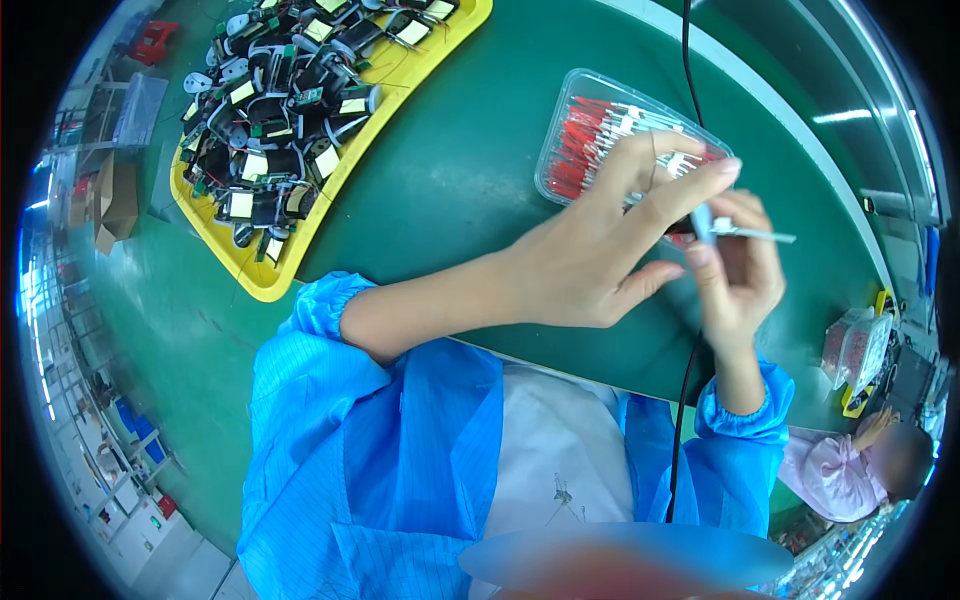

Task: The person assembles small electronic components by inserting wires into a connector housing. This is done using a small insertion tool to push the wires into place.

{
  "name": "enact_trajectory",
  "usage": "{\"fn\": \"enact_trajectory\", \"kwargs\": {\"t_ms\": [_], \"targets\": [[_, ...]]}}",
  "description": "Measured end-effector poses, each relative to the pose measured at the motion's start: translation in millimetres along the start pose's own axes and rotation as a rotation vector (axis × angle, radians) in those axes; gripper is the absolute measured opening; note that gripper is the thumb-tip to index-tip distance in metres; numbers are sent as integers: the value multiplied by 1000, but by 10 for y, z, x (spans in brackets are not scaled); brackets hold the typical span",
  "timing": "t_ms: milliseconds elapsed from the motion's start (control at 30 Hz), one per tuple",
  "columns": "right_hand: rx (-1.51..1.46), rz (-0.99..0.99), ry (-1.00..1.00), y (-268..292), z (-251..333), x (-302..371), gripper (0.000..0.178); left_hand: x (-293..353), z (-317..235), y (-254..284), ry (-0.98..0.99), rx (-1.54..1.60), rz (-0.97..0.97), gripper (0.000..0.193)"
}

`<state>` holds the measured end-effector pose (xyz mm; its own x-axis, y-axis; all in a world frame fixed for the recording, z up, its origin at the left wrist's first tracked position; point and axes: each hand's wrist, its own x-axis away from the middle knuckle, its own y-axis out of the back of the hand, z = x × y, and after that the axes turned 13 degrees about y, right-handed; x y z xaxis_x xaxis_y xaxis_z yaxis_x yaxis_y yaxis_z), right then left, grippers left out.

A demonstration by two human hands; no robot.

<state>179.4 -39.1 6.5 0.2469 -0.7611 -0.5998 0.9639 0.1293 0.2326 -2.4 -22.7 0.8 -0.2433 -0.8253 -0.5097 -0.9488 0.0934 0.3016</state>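
Observation:
My right hand [742, 280] is closed, thumb against fingers, on a small part with a white connector [728, 228]. A pale strip sticks out of the part to the right, and a light-blue piece shows at its near side. Much of it is covered by my fingers. Just left of it, my left hand [600, 235] is open, thumb and forefinger apart, reaching over the part with nothing visible in its grasp. Beneath both hands stands a clear plastic box [552, 150] of red and white wire leads [590, 135], partly hidden by my left fingers.
A yellow tray [268, 285] heaped with small black electronic assemblies [275, 140] sits at the far left of the green table [450, 160]. A black cable [688, 60] crosses the table and hangs in front of me. Another person in pink [835, 470] is at the lower right.

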Motion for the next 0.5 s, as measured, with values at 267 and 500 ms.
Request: {"fn": "enact_trajectory", "kwargs": {"t_ms": [267, 500], "targets": [[99, -411, -126, 909, -1072, -1061, 39, -477, 774, 1289, 199, -1039, -512, 32], [-33, -462, -564, 1444, -2660, -1541, 32, -487, 1118, 1367, 592, -1506, -374, 30]]}}
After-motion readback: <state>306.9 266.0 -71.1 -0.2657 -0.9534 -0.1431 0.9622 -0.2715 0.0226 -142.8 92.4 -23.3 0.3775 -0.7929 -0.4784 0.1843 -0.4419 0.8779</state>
